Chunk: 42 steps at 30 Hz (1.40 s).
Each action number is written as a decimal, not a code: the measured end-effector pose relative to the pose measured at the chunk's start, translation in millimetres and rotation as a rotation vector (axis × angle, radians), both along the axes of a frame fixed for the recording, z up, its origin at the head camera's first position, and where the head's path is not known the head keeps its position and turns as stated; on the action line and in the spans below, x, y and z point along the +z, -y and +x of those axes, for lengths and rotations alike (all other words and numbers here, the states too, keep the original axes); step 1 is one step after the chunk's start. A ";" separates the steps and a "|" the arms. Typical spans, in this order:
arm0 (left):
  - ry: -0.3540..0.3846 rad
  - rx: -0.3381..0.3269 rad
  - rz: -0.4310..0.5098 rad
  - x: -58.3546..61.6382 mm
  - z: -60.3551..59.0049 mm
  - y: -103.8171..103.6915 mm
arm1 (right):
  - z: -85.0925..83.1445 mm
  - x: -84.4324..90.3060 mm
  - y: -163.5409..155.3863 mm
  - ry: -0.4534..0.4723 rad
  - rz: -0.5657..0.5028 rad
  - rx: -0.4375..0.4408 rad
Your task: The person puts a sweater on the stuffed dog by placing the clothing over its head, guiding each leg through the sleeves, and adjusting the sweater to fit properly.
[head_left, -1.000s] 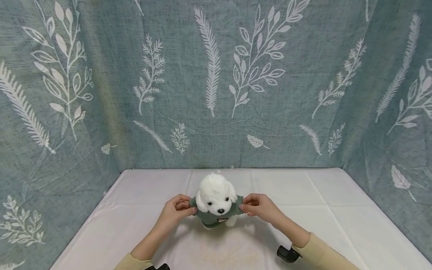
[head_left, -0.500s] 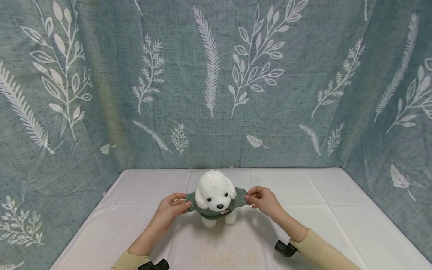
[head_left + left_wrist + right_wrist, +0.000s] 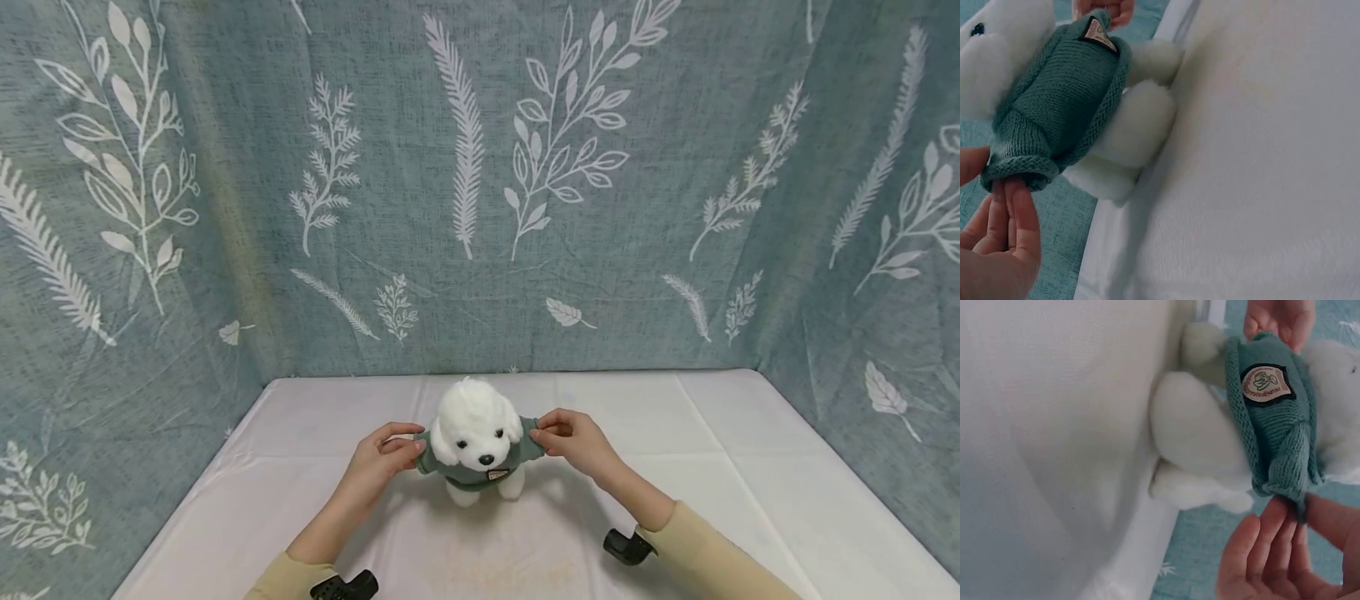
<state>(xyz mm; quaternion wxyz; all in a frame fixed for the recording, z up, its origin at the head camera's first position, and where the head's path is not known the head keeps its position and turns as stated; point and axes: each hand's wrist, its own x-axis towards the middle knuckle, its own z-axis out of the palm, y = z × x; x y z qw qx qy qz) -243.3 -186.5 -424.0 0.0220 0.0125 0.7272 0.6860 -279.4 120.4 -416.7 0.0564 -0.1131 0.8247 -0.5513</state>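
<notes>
- Pale yellow sleeves (image 3: 712,558), long, one on each forearm; near left and near right.
- Black wrist devices (image 3: 628,547), two, one beside each sleeve end.
- Left hand (image 3: 378,467): thumb and fingers pinching the left cuff of the sweater, drawing it out to the left.
- Right hand (image 3: 583,450): thumb and fingertips pinching the right cuff, held out to the right.
- Plush dog (image 3: 474,412), white, fluffy; upright on the cloth, midway between the hands, facing the near side. Rounded head, drooping ears, small dark eyes, black nose; stubby white legs below the hem.
- Knitted sweater (image 3: 1066,94), grey-green, worn by the dog; ribbed texture, rolled hem and cuffs, short arms spread to both sides.
- Patch (image 3: 1266,384), on the sweater front; pale tan, dark border, dark line drawing, lettering too small to read.
- White tablecloth (image 3: 675,467), crease lines; faint yellowish mark on the near side of the dog.
- Curtain (image 3: 420,167), blue-green, white leaf and fern prints; at left, right and far side.
</notes>
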 end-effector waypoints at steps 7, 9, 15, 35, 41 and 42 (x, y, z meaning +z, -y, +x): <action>0.032 0.083 0.056 -5.4 -4.8 2.8 | 1.3 -2.4 -5.0 0.023 0.017 -0.063; 0.057 0.081 0.076 -7.4 -4.8 4.6 | 1.6 -3.6 -6.2 0.042 0.011 -0.052; 0.027 0.058 -0.027 -2.5 -3.9 4.4 | 0.5 -1.8 -6.1 0.009 -0.003 -0.025; -0.345 -0.003 -0.200 23.5 18.0 -24.1 | -4.2 5.2 10.6 -0.381 -0.101 0.355; -0.365 0.040 -0.207 20.2 18.8 -33.1 | -7.0 -2.7 16.6 -0.338 -0.124 0.370; -0.375 0.047 -0.207 20.0 18.6 -34.0 | -7.4 -3.2 17.1 -0.341 -0.124 0.370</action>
